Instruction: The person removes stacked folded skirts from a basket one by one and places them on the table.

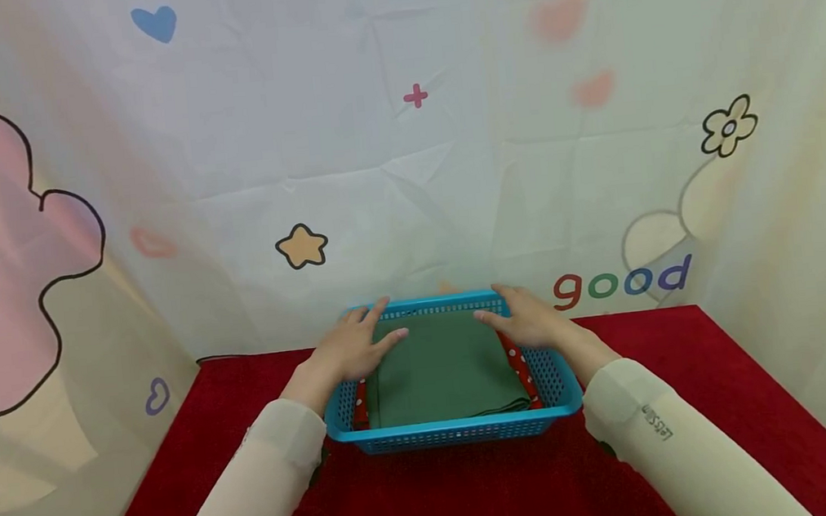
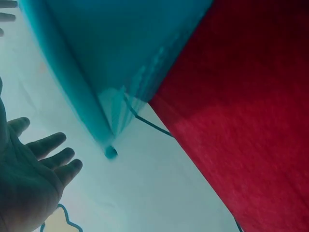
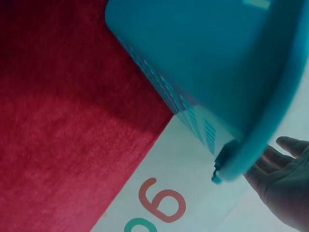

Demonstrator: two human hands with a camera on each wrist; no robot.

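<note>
A blue plastic basket (image 1: 457,424) with perforated sides stands on the red cloth. Inside it lies a folded dark green cloth (image 1: 443,366), flat on top, with red white-dotted fabric (image 1: 516,361) showing at both sides beneath. Over the basket's left side is my left hand (image 1: 350,347), fingers spread and thumb reaching above the green cloth. My right hand (image 1: 529,321) mirrors it over the right side, its thumb near the cloth's far right corner. Both wrist views catch the basket's outer wall, with the left palm (image 2: 31,181) apart from the rim and the right palm (image 3: 287,186) partly behind it.
Red fabric (image 1: 661,400) covers the table around the basket. Directly behind the table's far edge hangs a pale curtain (image 1: 394,210) printed with stars, hearts and the word "good" (image 1: 621,281). It also runs along the left and right sides.
</note>
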